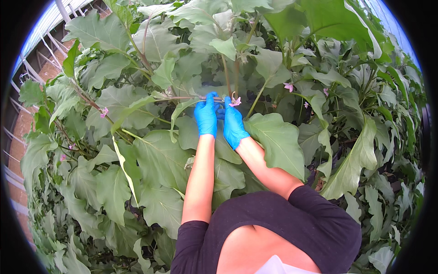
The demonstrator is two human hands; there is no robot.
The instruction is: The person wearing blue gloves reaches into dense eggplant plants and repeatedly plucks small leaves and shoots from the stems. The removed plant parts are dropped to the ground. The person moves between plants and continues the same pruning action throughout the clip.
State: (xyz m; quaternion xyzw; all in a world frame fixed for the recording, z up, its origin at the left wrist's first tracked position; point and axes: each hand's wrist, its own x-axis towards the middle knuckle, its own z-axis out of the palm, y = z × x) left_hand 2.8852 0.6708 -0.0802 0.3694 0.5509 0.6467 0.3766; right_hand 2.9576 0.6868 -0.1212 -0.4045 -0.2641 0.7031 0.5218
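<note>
Both of my hands wear blue disposable gloves and meet in the middle of an eggplant bush. My left hand (206, 114) grips a thin purplish eggplant stem (181, 98) that runs in from the left. Close beside it, my right hand (235, 121) has its thumb against the right end of the same stem, its fingers curled towards the left hand and partly hidden. A pale pink eggplant flower (235, 101) sits at the right thumb's tip. Under the right forearm and beside it spreads a broad green leaf (279, 144).
Upright brownish stems (226, 77) rise just beyond my hands. Dense eggplant foliage (160, 154) surrounds me, with more pink flowers (288, 87) on both sides. At the far left stand white metal greenhouse pipes (32, 72) beside a strip of brown ground (18, 144).
</note>
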